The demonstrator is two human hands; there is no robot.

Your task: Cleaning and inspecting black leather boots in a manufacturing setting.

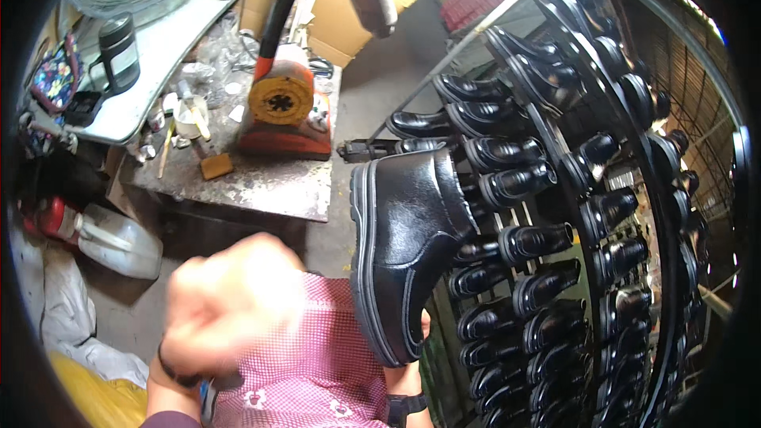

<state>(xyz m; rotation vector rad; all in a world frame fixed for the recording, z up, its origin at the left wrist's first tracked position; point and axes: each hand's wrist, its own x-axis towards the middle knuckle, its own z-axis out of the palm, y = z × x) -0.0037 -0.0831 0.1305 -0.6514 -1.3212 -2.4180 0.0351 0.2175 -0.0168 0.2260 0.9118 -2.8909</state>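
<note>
A shiny black ankle boot (416, 222) is held up in front of me, tilted, its ridged sole edge to the left. My right hand (426, 325) grips it from behind; most of that hand is hidden by the boot, with a fingertip showing at its right side. Left of the boot and apart from it, my left hand (234, 305) is curled like a fist over my checked pink apron (317, 349). Motion blurs it, and anything inside the fingers is hidden.
On the right stands a tall metal rack (547, 119) filled with similar black shoes. Ahead, a worn workbench (269, 190) bears an orange machine base (285, 139) and a small tan block (216, 165). A plastic jug (119, 242) lies at left, below a table with a flask (119, 55).
</note>
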